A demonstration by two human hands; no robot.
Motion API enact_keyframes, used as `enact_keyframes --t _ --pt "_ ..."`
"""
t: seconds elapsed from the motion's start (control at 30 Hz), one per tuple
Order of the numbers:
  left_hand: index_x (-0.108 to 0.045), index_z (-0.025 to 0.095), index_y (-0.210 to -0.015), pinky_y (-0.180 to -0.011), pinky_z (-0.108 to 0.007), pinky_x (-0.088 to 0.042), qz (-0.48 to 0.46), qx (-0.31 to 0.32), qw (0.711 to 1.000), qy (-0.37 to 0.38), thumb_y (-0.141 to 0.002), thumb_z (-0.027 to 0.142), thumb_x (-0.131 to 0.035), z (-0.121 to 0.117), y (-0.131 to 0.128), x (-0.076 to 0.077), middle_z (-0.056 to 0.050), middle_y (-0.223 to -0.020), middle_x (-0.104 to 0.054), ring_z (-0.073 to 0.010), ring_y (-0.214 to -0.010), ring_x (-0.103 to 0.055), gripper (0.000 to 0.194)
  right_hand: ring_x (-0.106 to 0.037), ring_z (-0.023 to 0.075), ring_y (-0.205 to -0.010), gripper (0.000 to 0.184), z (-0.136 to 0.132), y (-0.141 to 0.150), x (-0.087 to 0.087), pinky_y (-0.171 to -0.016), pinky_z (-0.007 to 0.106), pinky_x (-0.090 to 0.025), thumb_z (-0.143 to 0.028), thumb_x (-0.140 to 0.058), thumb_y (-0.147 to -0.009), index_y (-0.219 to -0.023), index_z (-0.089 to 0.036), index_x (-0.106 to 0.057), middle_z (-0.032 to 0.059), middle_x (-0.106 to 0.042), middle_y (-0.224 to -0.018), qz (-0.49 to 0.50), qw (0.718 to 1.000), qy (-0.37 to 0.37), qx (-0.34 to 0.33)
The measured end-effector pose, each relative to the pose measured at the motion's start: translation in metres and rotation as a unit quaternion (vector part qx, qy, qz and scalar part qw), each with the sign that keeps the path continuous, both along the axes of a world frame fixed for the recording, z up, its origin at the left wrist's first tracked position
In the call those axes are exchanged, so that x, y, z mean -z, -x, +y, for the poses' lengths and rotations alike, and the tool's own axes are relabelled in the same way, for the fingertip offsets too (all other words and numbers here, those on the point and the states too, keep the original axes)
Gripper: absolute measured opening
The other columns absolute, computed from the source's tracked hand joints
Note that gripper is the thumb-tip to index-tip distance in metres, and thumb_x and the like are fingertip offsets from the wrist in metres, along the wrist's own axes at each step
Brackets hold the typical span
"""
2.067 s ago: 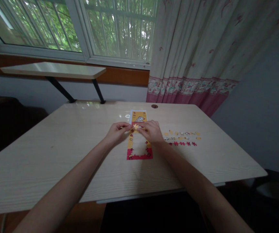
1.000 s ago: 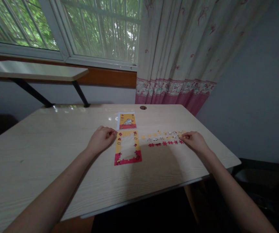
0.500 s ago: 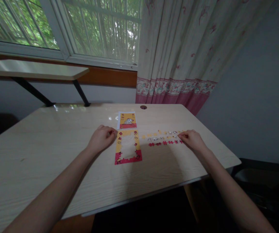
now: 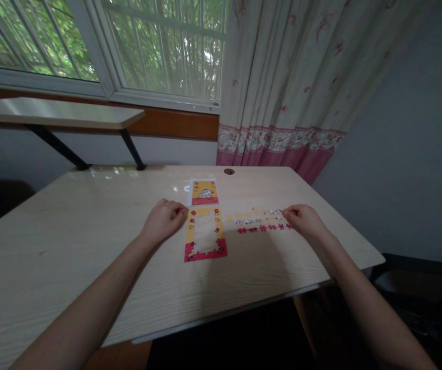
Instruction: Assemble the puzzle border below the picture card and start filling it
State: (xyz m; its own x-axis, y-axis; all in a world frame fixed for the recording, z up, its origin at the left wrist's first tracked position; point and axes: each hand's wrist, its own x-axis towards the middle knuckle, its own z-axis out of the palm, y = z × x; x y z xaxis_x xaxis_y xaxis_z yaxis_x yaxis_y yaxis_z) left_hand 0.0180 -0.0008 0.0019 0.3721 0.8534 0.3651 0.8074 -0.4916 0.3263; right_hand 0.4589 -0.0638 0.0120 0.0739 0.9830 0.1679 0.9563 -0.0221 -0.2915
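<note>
A jigsaw puzzle's assembled border (image 4: pixel 189 251), yellow above and red below, lies on the desk around a bare pale middle. Beyond its top edge is a reference picture (image 4: pixel 204 191) of a white cartoon animal. My left hand (image 4: pixel 164 220) is closed in a pinch at the border's upper left corner; anything between its fingertips is hidden. To the right of the border, loose puzzle pieces (image 4: pixel 263 228) lie in 3 rows of yellow, white and red. Over the right end of these rows, my right hand (image 4: pixel 305 221) pinches with thumb and finger; what it holds, if anything, cannot be made out.
The pale wooden desk (image 4: pixel 101 221) has a round cable hole (image 4: pixel 229 171) near its back edge. A raised shelf (image 4: pixel 59 113) on black supports stands at the back left. Behind are a barred window and a long curtain (image 4: pixel 278 92). A dark chair (image 4: pixel 417 277) is at the right.
The view has shifted slightly, so the desk and its contents sit a little further right. My hands keep nearly the same pose, the right fingertips still at the upper rows of pieces.
</note>
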Motion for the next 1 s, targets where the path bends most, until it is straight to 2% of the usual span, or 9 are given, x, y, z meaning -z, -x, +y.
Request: enact_keyframes --t 0.1,0.23,0.4,0.6,0.8,0.9,1.0 --pt "-0.071 0.017 -0.084 -0.075 -0.038 -0.045 0.002 0.0 1.0 -0.007 -0.082 0.028 -0.045 0.001 0.001 0.002 -0.01 -0.081 -0.071 -0.0255 -0.081 -0.057 0.028 -0.056 0.0148 -0.057 0.031 0.011 0.009 -0.004 -0.053 0.024 -0.035 -0.036 -0.05 -0.082 -0.086 -0.017 -0.074 0.0043 -0.067 -0.064 0.044 0.999 0.002 -0.006" --pt "-0.071 0.016 -0.084 -0.074 -0.038 -0.045 0.01 -0.001 1.0 -0.01 -0.082 0.029 -0.045 0.002 0.002 0.003 -0.011 -0.08 -0.071 -0.0257 -0.081 -0.058 0.029 -0.055 0.0136 -0.056 0.028 0.028 0.025 -0.008 -0.054 0.023 -0.035 -0.034 -0.053 -0.081 -0.084 -0.016 -0.074 0.0035 -0.067 -0.063 0.058 0.997 0.03 -0.047" --pt "-0.071 0.016 -0.084 -0.074 -0.037 -0.045 0.01 -0.002 1.0 -0.009 -0.083 0.03 -0.045 0.001 0.002 0.003 -0.01 -0.08 -0.071 -0.0251 -0.08 -0.057 0.029 -0.057 0.0134 -0.061 0.022 0.046 0.051 -0.008 -0.057 0.023 -0.037 -0.033 -0.058 -0.08 -0.083 -0.018 -0.074 0.0039 -0.069 -0.069 0.014 0.993 0.048 -0.109" --pt "-0.07 0.017 -0.084 -0.074 -0.037 -0.046 0.014 -0.003 1.0 -0.012 -0.083 0.031 -0.044 0.002 0.002 0.005 -0.009 -0.081 -0.071 -0.0254 -0.08 -0.058 0.029 -0.059 0.0144 -0.068 0.025 0.058 0.07 -0.005 -0.062 0.023 -0.038 -0.041 -0.064 -0.078 -0.088 -0.02 -0.073 0.004 -0.07 -0.078 -0.04 0.988 0.048 -0.138" --pt "-0.071 0.018 -0.083 -0.074 -0.037 -0.046 0.011 -0.003 1.0 -0.012 -0.082 0.03 -0.045 0.002 0.003 0.004 -0.008 -0.082 -0.072 -0.0255 -0.081 -0.058 0.029 -0.058 0.0144 -0.067 0.02 0.054 0.062 -0.013 -0.061 0.023 -0.038 -0.034 -0.061 -0.08 -0.083 -0.019 -0.073 0.0045 -0.069 -0.077 -0.026 0.99 0.042 -0.134" --pt "-0.071 0.018 -0.081 -0.074 -0.038 -0.045 0.013 0.0 1.0 -0.014 -0.082 0.029 -0.045 0.002 0.002 0.003 -0.008 -0.08 -0.072 -0.0253 -0.08 -0.058 0.028 -0.057 0.0133 -0.063 0.016 0.048 0.049 -0.019 -0.059 0.022 -0.038 -0.025 -0.06 -0.077 -0.082 -0.017 -0.073 0.0033 -0.068 -0.071 0.003 0.985 0.078 -0.154" --pt "-0.071 0.017 -0.082 -0.074 -0.038 -0.045 0.008 0.003 1.0 -0.009 -0.082 0.03 -0.045 0.002 0.001 0.002 -0.01 -0.082 -0.072 -0.0259 -0.08 -0.057 0.029 -0.055 0.0128 -0.062 0.015 0.042 0.037 -0.021 -0.059 0.022 -0.038 -0.022 -0.062 -0.074 -0.081 -0.016 -0.074 0.0023 -0.065 -0.068 0.018 0.975 0.117 -0.187"
